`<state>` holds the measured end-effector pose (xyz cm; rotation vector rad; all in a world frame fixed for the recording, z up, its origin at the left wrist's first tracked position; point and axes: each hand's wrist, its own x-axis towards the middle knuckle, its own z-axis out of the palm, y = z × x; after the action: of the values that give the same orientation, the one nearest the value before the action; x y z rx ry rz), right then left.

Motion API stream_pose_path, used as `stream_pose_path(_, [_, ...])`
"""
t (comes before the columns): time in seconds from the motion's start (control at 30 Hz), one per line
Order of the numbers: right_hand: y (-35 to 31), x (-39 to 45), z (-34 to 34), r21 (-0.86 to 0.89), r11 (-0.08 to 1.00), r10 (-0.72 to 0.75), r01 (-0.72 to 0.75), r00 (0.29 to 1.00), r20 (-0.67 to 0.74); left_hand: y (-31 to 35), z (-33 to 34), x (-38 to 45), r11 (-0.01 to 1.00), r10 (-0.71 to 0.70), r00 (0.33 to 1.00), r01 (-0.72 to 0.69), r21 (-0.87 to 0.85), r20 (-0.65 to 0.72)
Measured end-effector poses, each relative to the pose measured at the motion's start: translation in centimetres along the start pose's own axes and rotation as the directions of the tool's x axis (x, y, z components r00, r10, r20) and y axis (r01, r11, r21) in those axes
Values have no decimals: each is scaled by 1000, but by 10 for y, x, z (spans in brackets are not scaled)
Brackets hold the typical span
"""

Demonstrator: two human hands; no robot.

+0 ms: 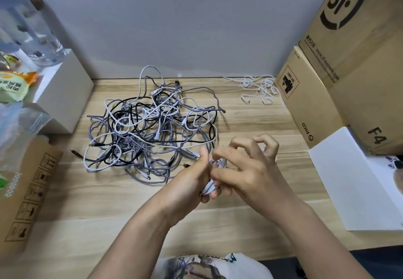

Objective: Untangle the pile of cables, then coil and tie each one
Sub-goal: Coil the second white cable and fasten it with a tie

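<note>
Coiling: one white cable (214,172) bunched between both hands, near the table's front edge.
Left hand (192,182): fingers curled round the bundle, thumb up, gripping it from the left.
Right hand (246,169): fingers bent, pinching at the bundle's top; whether a tie is in it, cannot tell.
Pile (152,130): grey, white and black cables tangled just beyond the left hand, apparently apart from the held one.
Ties (258,88): loose white strips well beyond the right hand, by the cardboard box (309,104).
Advice: keep the left grip firm so loops stay even; wrap the tie across the middle, snug.
</note>
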<state>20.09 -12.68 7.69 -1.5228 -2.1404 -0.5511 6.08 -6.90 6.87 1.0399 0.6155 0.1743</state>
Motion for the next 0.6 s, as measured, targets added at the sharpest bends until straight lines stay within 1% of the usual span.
stream_pose_path(0.03, [-1, 1, 2, -6, 1000, -24, 24, 999, -46, 0, 1, 1, 998, -9, 1000, 8, -70, -25])
stream_pose_path(0.1, [-3, 1, 7, -16, 999, -52, 51, 991, -125, 1, 4, 1, 962, -66, 995, 43, -269, -75])
stream_pose_path(0.13, [-3, 1, 9, -9, 999, -55, 54, 987, -149, 2, 3, 1, 933, -106, 992, 74, -353, -70])
stream_pose_path(0.2, [-2, 0, 13, 9, 999, -48, 51, 985, -164, 2, 2, 1, 890, -153, 987, 116, -441, -48])
stream_pose_path(0.27, [-3, 0, 17, 67, 998, 7, 3, 987, -158, 0, 0, 3, 849, -181, 983, 149, -507, -14])
stream_pose_path(0.37, [-10, 0, 20, 213, 967, 174, -144, 976, -130, -5, 0, 9, 773, -193, 981, 140, -619, -18])
stream_pose_path(0.47, [-20, -3, 19, 352, 903, 312, -247, 940, -139, -3, 5, 13, 742, -186, 978, 78, -665, -93])
stream_pose_path(0.57, [-36, -6, 19, 485, 833, 370, -265, 919, -134, 0, 5, 18, 598, -232, 959, 10, -801, -161])
stream_pose_path(0.6, [-43, -7, 19, 519, 812, 383, -266, 914, -131, -1, 4, 19, 576, -243, 952, -11, -818, -184])
